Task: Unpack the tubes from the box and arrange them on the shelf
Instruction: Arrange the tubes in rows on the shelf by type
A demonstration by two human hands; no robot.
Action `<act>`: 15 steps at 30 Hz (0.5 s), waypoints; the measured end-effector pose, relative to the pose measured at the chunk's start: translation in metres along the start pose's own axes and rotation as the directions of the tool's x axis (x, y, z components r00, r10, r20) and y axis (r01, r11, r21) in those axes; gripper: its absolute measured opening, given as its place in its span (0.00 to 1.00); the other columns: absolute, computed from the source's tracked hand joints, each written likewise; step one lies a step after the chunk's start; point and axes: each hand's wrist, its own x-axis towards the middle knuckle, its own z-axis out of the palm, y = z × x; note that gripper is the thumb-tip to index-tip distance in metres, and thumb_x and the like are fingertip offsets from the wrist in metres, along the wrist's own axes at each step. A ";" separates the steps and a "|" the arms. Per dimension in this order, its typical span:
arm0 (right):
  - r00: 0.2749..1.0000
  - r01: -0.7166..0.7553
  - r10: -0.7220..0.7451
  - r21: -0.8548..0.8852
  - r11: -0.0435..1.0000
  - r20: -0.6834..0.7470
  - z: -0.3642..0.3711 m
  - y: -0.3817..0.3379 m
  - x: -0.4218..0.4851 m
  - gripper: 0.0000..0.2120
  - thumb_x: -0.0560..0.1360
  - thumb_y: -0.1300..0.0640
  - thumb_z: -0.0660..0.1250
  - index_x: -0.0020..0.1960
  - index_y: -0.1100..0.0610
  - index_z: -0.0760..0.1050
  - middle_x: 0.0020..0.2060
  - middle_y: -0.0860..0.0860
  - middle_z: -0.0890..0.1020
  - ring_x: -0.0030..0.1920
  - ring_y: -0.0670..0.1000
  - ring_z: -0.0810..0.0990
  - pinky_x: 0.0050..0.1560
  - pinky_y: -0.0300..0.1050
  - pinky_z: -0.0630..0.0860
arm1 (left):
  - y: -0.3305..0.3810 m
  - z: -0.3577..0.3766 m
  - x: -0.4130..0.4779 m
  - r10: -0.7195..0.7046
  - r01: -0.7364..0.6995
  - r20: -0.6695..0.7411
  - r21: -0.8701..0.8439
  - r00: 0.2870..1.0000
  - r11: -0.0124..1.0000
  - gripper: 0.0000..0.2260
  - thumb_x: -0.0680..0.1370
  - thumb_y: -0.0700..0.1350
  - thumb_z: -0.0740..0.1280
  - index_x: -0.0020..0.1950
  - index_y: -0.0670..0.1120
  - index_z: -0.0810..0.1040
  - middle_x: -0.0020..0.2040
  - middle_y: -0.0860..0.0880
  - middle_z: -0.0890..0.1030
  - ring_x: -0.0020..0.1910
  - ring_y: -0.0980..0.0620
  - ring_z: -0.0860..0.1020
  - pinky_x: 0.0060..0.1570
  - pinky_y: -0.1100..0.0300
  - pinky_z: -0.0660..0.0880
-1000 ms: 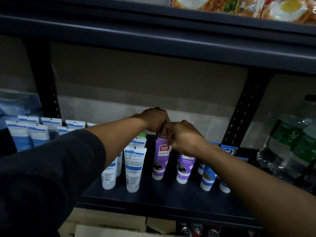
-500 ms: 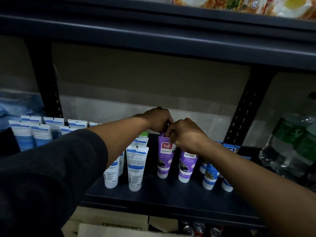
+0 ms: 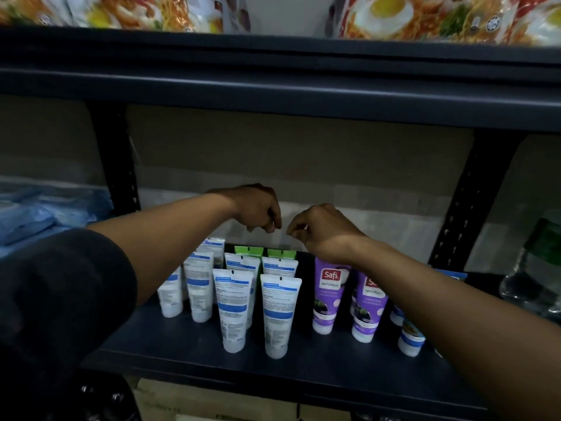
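- My left grip (image 3: 258,209) hangs in the air over the dark metal shelf (image 3: 318,370). Its fingers are curled in and hold nothing that I can see.
- My right grip (image 3: 323,230) is just beside it, not touching. It is curled in too, with nothing in it.
- The white plastic tubes with blue labels (image 3: 280,314) stand upright below my left grip.
- The purple plastic tubes (image 3: 329,296) stand just under my right wrist.
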 end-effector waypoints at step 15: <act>0.980 -0.049 0.039 0.042 0.998 0.196 0.032 -0.004 0.038 0.10 0.73 0.64 0.66 0.48 0.55 0.84 0.48 0.51 0.85 0.48 0.49 0.82 0.54 0.43 0.78 | -0.016 0.029 -0.004 -0.034 0.032 -0.011 -0.178 0.999 0.984 0.14 0.78 0.43 0.67 0.63 0.48 0.78 0.40 0.53 0.83 0.40 0.54 0.82 0.42 0.63 0.76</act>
